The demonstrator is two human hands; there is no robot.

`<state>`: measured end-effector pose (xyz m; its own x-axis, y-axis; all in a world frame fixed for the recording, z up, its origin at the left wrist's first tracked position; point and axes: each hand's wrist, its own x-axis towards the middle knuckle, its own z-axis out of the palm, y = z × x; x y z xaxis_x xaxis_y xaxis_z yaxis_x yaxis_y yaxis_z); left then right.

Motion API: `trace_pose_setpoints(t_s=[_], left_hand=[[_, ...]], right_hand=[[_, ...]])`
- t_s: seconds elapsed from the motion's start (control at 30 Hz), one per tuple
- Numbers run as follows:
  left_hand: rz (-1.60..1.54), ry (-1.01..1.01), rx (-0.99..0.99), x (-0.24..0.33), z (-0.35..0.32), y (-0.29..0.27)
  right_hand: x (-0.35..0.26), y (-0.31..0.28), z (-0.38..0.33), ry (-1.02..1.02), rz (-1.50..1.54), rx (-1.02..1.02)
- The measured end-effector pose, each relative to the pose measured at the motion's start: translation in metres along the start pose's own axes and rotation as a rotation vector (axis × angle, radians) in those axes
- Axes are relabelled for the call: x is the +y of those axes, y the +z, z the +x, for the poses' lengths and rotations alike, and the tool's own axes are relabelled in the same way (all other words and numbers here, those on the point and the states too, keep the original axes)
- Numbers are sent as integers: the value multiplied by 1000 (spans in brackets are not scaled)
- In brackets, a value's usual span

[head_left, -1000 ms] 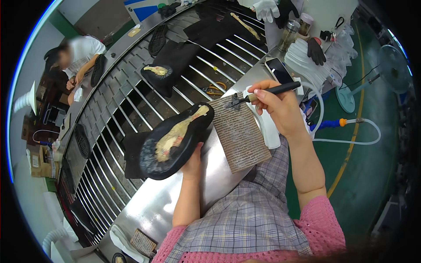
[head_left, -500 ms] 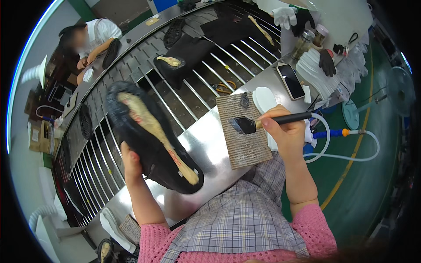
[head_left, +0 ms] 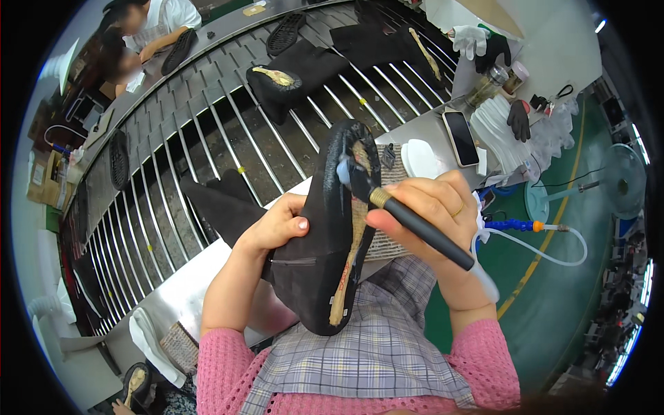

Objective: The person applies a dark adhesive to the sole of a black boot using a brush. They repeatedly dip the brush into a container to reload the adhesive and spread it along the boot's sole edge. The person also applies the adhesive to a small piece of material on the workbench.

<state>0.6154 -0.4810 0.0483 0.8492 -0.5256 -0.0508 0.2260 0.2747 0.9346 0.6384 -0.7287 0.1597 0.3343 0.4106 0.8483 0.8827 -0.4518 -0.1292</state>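
My left hand (head_left: 277, 225) grips a black boot (head_left: 311, 277) by its side, thumb on the upper. The boot is tilted on edge, toe away from me. Its underside shows a pale tan strip along the middle, and its soft shaft hangs left over the rollers. My right hand (head_left: 443, 204) is closed round a brush (head_left: 425, 225) with a black handle and a brass-coloured collar. The dark bristles touch the underside near the toe, where the rim looks wet. A pale hose runs from the handle's end. Behind the boot lies a ridged cardboard pad (head_left: 391, 245), partly hidden.
A roller conveyor (head_left: 256, 138) crosses ahead, bearing another black boot (head_left: 315, 66) and a black outsole (head_left: 286, 33). To the right are a phone (head_left: 460, 138), white pads (head_left: 418, 158), gloves (head_left: 469, 43) and jars. A person's arm (head_left: 162, 47) shows at far left.
The boot has come right and turned onto its edge in my left hand. The brush has left the cardboard pad and now touches the boot's underside near the toe.
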Motion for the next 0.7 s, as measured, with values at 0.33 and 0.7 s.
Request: trace_pose_setpoints(t_s=[0.33,0.7], left_hand=[[92,19,-5,18,-7,6],[207,-28,55,31,-5,27]], right_hand=[[11,-29,14,60,265,-210],[22,-30,12,628,691,-248]])
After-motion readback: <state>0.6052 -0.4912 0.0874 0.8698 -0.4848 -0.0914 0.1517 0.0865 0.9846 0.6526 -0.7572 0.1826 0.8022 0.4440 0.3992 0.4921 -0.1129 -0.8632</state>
